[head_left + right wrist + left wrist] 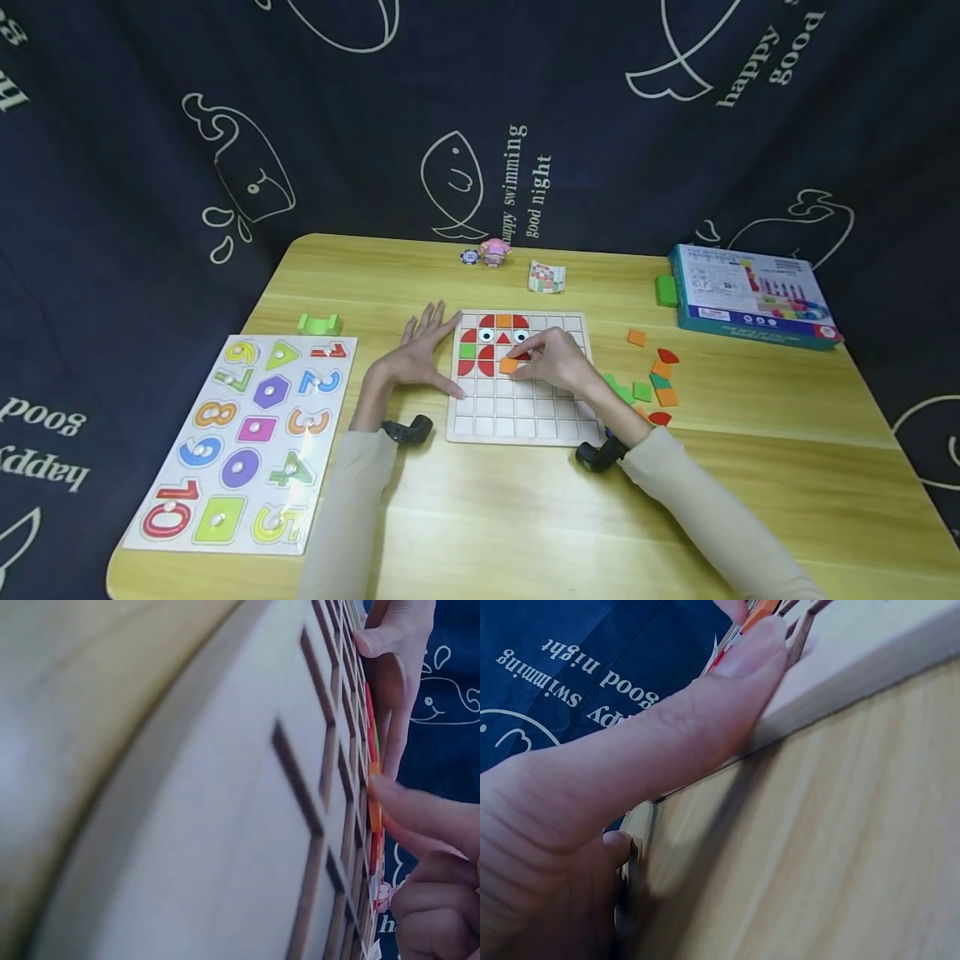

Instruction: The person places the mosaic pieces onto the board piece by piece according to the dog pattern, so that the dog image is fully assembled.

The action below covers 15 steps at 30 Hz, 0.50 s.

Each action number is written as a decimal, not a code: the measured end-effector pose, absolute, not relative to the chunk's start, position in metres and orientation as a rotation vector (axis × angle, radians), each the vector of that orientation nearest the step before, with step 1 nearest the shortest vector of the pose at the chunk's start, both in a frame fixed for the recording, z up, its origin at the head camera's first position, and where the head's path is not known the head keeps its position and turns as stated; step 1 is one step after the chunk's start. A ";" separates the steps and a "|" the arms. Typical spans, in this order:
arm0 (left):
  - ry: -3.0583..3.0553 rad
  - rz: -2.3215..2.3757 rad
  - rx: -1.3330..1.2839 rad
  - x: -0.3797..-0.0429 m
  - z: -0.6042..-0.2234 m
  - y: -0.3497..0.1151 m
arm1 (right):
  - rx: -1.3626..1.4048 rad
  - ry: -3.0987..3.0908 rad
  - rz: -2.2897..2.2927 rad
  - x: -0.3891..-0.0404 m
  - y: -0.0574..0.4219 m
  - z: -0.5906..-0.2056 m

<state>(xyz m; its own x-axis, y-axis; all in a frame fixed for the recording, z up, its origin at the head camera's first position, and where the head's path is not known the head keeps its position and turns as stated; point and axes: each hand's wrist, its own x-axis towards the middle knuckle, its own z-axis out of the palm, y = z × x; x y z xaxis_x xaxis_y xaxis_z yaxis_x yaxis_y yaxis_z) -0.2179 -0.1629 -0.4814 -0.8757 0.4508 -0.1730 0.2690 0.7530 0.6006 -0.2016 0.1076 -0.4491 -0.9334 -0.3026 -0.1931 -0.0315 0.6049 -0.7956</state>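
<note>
A white wooden grid board [485, 427] lies mid-table, its upper rows holding red, orange and green tiles and two eye tiles [486, 335]. Between thumb and fingertips, my right hand [558, 360] pinches an orange square tile [508, 366] over a cell in the third row. The right wrist view shows that orange tile [374, 799] close against the grid. At the board's left edge my left hand [415, 355] rests with fingers spread. Its thumb [682, 727] lies along the board's side in the left wrist view.
Loose tiles [642, 392] lie scattered right of the board. A number puzzle [247, 450] and a green block [319, 324] are at left. Behind the board sit a picture card [547, 277] and a pink figurine [494, 252]. A toy box [753, 296] stands back right beside another green block [666, 291].
</note>
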 end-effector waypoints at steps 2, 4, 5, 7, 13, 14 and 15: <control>2.645 0.837 0.559 -0.218 -0.482 -0.163 | -0.294 2.494 -1.257 -0.202 0.108 -0.450; 2.645 0.839 0.563 -0.218 -0.481 -0.164 | -0.305 2.483 -1.256 -0.203 0.109 -0.450; 2.643 0.842 0.565 -0.218 -0.481 -0.164 | -0.310 2.483 -1.250 -0.204 0.109 -0.450; 2.642 0.848 0.566 -0.218 -0.481 -0.164 | -0.323 2.491 -1.234 -0.204 0.108 -0.450; 2.640 0.851 0.554 -0.219 -0.481 -0.164 | -0.386 2.507 -1.188 -0.207 0.103 -0.450; 2.640 0.848 0.554 -0.219 -0.481 -0.164 | -0.390 2.499 -1.187 -0.207 0.103 -0.450; 2.639 0.846 0.551 -0.219 -0.481 -0.164 | -0.396 2.492 -1.181 -0.208 0.103 -0.449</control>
